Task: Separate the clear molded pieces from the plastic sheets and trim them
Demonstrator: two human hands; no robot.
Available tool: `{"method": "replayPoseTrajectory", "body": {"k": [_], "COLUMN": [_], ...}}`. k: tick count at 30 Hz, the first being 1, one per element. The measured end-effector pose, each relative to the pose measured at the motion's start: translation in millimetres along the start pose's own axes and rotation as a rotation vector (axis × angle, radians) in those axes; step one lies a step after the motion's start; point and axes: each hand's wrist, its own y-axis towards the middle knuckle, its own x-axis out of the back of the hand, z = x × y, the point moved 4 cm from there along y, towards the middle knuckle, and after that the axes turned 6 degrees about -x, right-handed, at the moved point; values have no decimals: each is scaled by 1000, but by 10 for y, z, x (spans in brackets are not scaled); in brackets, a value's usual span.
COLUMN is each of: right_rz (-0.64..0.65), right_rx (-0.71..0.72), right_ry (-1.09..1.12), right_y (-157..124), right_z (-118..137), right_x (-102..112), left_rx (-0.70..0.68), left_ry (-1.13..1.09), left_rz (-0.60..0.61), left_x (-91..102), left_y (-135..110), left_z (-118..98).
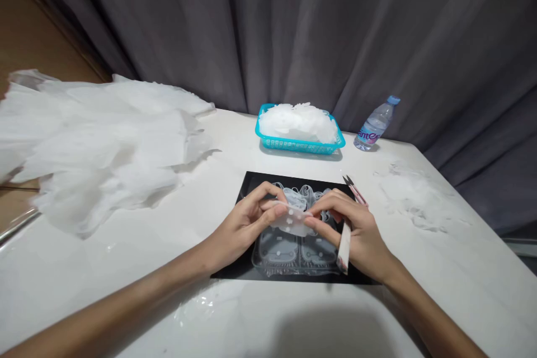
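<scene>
A small, translucent white sheet piece (291, 222) with pale raised dots is held up between both hands. My left hand (254, 218) pinches its left end between thumb and fingers. My right hand (352, 224) pinches the right end. A flat pale-and-pink strip (344, 249) sticks out below the right hand's fingers, apparently tucked in that hand. Pink-handled snips (356, 190) with dark pointed tips show just behind the hand; whether the strip belongs to them I cannot tell. Beneath the hands, a clear plastic tray (279, 268) with compartments lies on a black mat (232, 265).
Thin white sheets (109, 140) are heaped at the left. A blue basket (302, 147) full of white pieces stands at the back, with a water bottle (376, 124) to its right. White scraps (415, 196) lie on the right of the white table (138, 296).
</scene>
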Motion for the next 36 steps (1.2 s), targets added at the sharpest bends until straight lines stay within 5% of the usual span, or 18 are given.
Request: {"method": "replayPoseTrajectory", "body": {"k": [7, 20, 36], "right_rz": [-67, 1, 66], "right_rx": [100, 74, 102], "right_ry": [-56, -80, -143], "right_y": [-14, 5, -4], "right_z": [40, -46, -97], "right_x": [21, 2, -65], "left_rx": [0, 19, -210], "left_ry": [117, 152, 589], "left_rz": [48, -5, -89], "left_x": [28, 49, -3], "left_y": [-22, -8, -62], "left_z": [101, 79, -95]}}
